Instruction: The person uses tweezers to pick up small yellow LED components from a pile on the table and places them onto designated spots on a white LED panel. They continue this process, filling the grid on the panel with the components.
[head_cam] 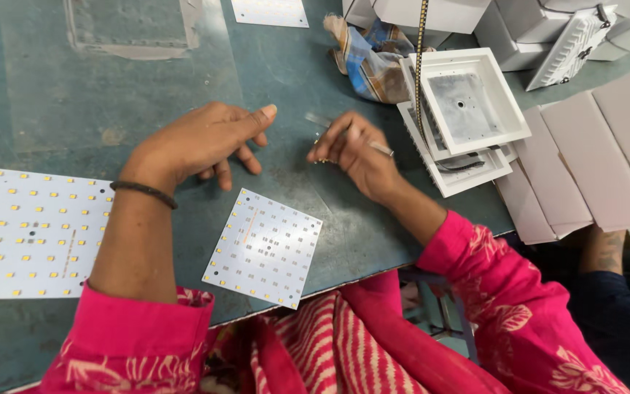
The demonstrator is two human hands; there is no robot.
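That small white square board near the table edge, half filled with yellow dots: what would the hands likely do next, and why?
Probably the right hand, holding tweezers, moves down to the small board. Its middle pads look bare, and the left hand rests empty just above it.

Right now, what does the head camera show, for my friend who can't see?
A person's right hand holds thin metal tweezers above a green worktable, left hand resting beside a small square white LED board.
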